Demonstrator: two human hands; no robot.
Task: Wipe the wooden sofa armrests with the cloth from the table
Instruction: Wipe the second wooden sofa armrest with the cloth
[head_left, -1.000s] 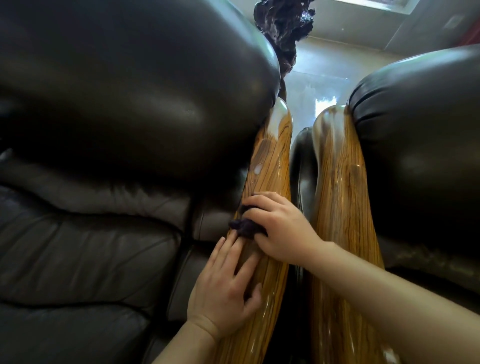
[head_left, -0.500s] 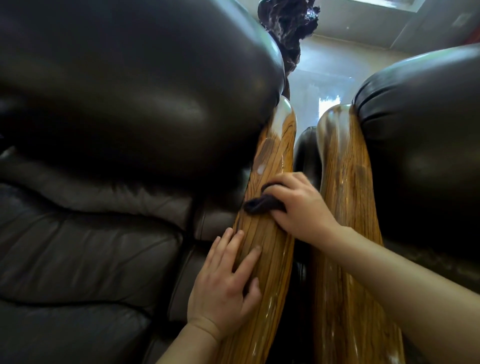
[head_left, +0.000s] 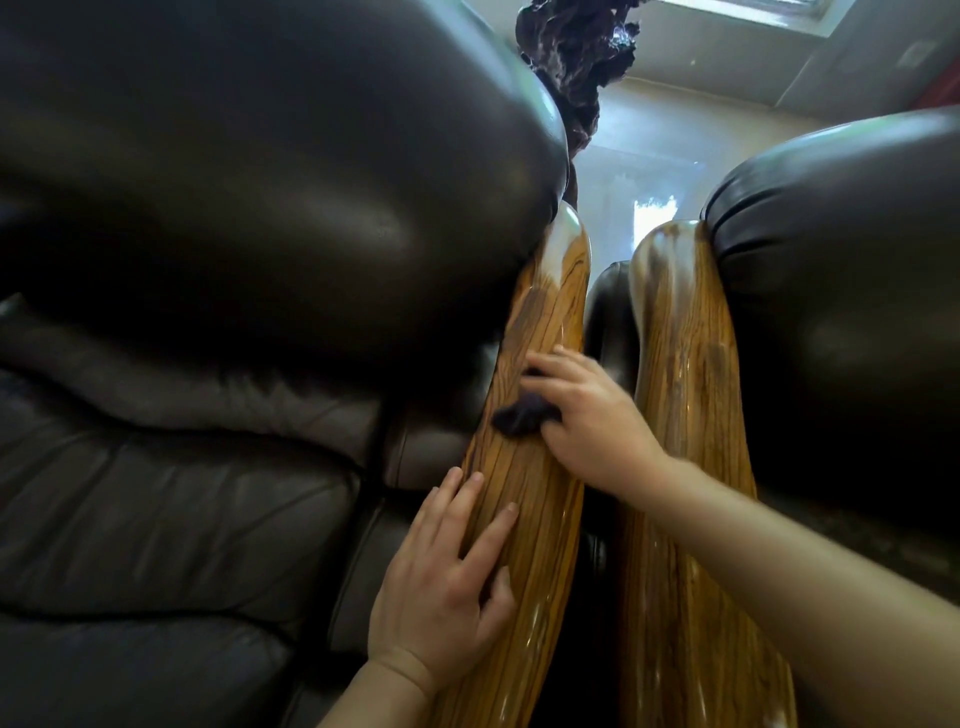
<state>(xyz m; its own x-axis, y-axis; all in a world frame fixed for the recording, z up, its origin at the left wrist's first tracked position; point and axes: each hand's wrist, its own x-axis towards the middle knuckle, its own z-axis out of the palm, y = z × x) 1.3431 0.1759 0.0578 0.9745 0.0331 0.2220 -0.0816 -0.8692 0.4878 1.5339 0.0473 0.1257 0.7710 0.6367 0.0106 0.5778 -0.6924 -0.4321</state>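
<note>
Two glossy striped wooden armrests run away from me side by side: the left armrest (head_left: 540, 312) and the right armrest (head_left: 680, 374). My right hand (head_left: 587, 415) presses a small dark purple cloth (head_left: 522, 418) onto the middle of the left armrest; the cloth bunches out from under my fingers on the left. Lower down, my left hand (head_left: 447, 582) lies flat on the same armrest with fingers spread, holding nothing. My right forearm crosses over the right armrest.
Dark leather sofa cushions (head_left: 208, 260) bulge on the left, and a second leather sofa back (head_left: 841, 322) rises on the right. A dark gnarled wood carving (head_left: 576, 57) stands beyond the armrests on a pale glossy floor. A narrow gap separates the two armrests.
My right hand has slid the cloth up the left armrest, away from me, widening the gap to my left hand. The left hand has stayed put.
</note>
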